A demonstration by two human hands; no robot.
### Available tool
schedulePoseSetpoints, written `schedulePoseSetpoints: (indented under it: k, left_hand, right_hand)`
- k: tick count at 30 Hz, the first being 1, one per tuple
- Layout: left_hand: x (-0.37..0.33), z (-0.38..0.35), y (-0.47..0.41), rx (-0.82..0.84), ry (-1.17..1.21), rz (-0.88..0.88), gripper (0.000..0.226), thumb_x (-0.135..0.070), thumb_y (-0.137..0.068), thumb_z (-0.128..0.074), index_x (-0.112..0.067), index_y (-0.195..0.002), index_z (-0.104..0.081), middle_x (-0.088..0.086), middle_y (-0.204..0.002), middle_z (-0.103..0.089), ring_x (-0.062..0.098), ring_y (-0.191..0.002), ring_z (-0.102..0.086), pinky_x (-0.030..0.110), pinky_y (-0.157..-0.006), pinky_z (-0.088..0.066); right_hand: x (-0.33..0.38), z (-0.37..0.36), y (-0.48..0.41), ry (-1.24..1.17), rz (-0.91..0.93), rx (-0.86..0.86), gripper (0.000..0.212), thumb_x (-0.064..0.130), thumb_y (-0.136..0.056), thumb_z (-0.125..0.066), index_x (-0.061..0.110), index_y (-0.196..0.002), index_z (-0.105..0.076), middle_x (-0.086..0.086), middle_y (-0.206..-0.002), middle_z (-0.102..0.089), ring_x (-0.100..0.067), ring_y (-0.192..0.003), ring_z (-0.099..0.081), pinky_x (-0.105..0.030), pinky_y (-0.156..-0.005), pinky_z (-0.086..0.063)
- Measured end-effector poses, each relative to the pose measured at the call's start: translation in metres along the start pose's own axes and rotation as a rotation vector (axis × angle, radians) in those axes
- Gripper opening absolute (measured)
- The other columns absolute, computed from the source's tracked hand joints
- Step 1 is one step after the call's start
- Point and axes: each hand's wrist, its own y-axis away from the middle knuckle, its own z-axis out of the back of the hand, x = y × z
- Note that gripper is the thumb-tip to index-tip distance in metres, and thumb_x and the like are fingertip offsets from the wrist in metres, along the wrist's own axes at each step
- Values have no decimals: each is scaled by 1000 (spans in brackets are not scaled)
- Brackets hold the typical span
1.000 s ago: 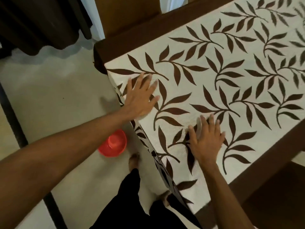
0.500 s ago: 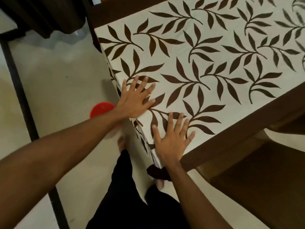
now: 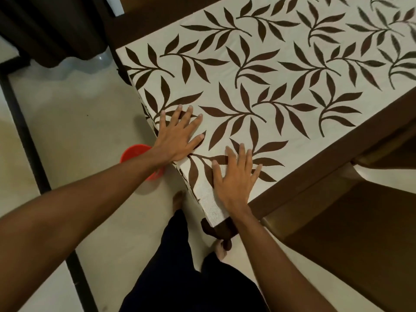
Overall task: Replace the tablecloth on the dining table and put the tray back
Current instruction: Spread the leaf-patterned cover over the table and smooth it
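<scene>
A white tablecloth (image 3: 258, 70) with a brown leaf print covers the dark wooden dining table (image 3: 351, 129), and its near end hangs over the table's edge. My left hand (image 3: 177, 136) lies flat with spread fingers on the cloth beside the left edge. My right hand (image 3: 235, 176) presses flat on the cloth at the near corner, fingers straight. No tray is in view.
A red bowl-like object (image 3: 132, 153) sits on the pale floor left of the table, partly behind my left forearm. A brown wooden chair (image 3: 360, 233) stands at the right. Dark curtains (image 3: 51, 25) hang at the top left. My legs and bare feet are below the corner.
Both hands have slid back along the cloth toward the near end of the table, staying flat. The view has shifted, so the table corner and chair now show.
</scene>
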Motion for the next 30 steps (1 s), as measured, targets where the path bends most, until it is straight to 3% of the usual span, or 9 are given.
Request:
schedulePoseSetpoints:
  k: [8,16,23,27,30]
  left_hand:
    - [75,19,-84,4,84,65,66,-68,-99,-13,-40,-158,-6,-2,-169,3,28,-155,7,66,-117,6]
    - [200,56,-183,-5,70,234,72,-70,-97,-14,-36,-160,-5,6,-168,1,30,-154,5,58,-121,4]
    - [292,89,-258,58,86,413,79,-72,-96,-17,-29,-160,0,8,-168,6,32,-154,6,54,-123,1]
    - [288,95,-259,4,117,506,78,-65,-100,-22,-19,-161,-8,13,-168,-1,34,-154,1,56,-123,-3]
    - [244,79,-236,-61,105,386,75,-65,-100,-22,-21,-160,-12,11,-168,-5,31,-154,0,55,-122,-2]
  right_hand:
    - [60,-3,-132,163,126,91,69,67,-101,-25,31,-161,-21,-7,-171,-3,-29,-158,5,-67,-120,8]
    - [178,-53,-247,197,260,54,64,63,-103,-23,32,-159,-27,-7,-170,-11,-30,-157,-2,-70,-119,2]
    - [215,-73,-273,209,252,11,65,62,-103,-19,32,-161,-20,-6,-171,-6,-30,-158,3,-65,-121,1]
    - [217,-72,-273,212,240,35,69,68,-101,-19,35,-161,-17,-4,-172,-2,-28,-158,6,-63,-122,6]
    - [214,-70,-275,149,233,57,69,67,-99,-30,32,-158,-29,-5,-171,-11,-28,-158,0,-60,-123,3]
